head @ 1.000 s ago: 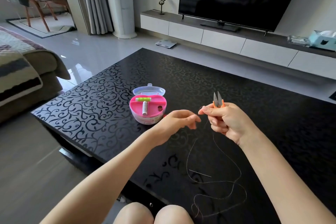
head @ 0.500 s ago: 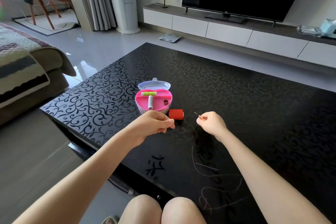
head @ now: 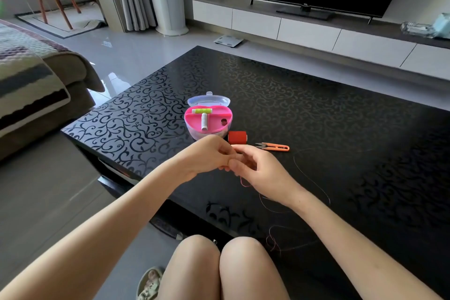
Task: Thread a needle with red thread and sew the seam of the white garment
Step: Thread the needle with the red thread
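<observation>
One red thread [head: 244, 183] hanging from pinching right hand [head: 259, 172], left hand [head: 207, 156] grip unclear.

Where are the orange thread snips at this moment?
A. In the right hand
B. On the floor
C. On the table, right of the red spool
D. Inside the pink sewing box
C: the orange snips lie flat on the black table, just right of the red spool.
</observation>
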